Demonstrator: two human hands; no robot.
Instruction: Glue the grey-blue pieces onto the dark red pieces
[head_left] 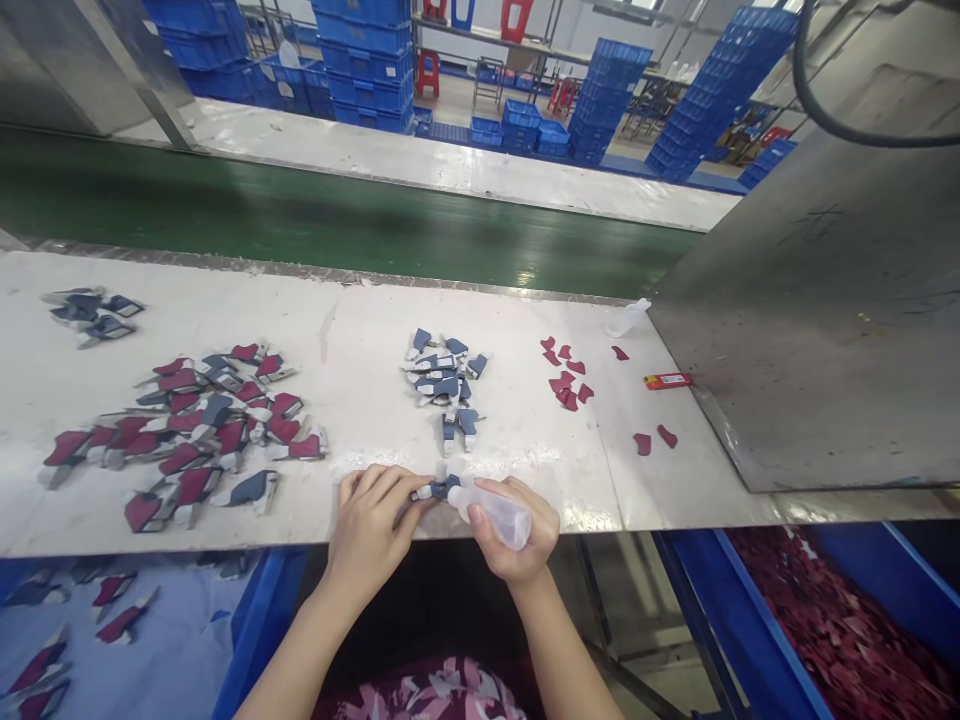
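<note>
My left hand [375, 525] pinches a small dark blue and grey piece [436, 489] near the front edge of the white table. In my right hand [523, 525] is a translucent squeeze bottle [499, 512], tilted so its nozzle end meets that piece. Just beyond my hands lies a cluster of similar blue and grey pieces [446, 385]. A bigger heap of pieces with maroon faces [184, 430] spreads to the left. Several loose flat red pieces [564, 383] are scattered to the right.
A metal housing [832, 290] bounds the table's right side, with a red and yellow box [667, 381] and a clear plastic bottle [628, 317] near it. Behind runs a green conveyor belt [337, 225]. Below the edge are a blue bin [270, 620] and a crate of maroon pieces [847, 620].
</note>
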